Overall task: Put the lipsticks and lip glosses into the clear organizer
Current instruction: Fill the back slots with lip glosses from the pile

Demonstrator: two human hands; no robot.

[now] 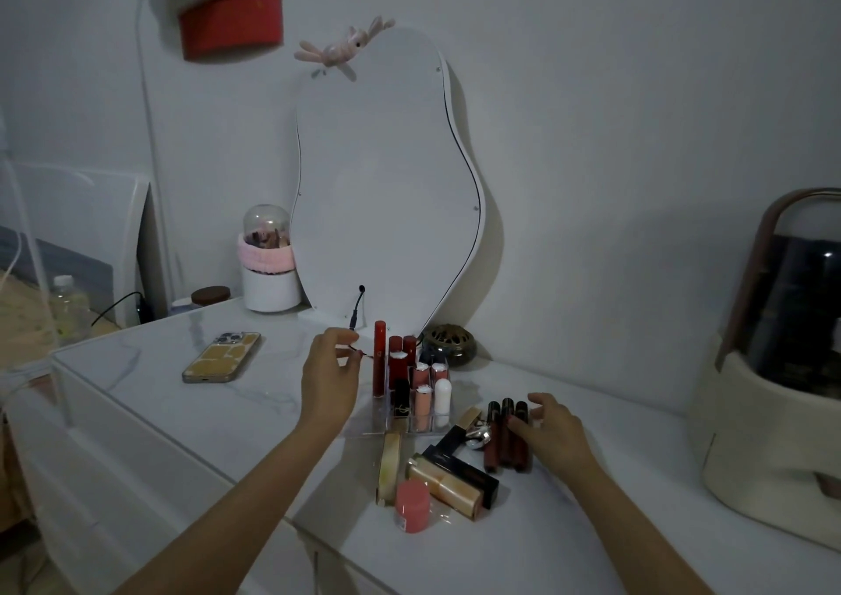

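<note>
Lipsticks [464, 481] lie on white marble dresser [182, 344] against the wall; both hands [330, 378] relaxed, ungrasping.

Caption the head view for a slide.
Left hand beside the clear organizer; right hand reaches three dark lip glosses.

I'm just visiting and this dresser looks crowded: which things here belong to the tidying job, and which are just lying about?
Part of the job:
- clear plastic organizer with upright tubes
- three dark brown lip gloss tubes at the right hand
- gold lipstick tube
- left hand beside the organizer

Just lying about:
- gold-cased phone
- wavy white mirror
- brass incense burner
- round pink jar
</note>
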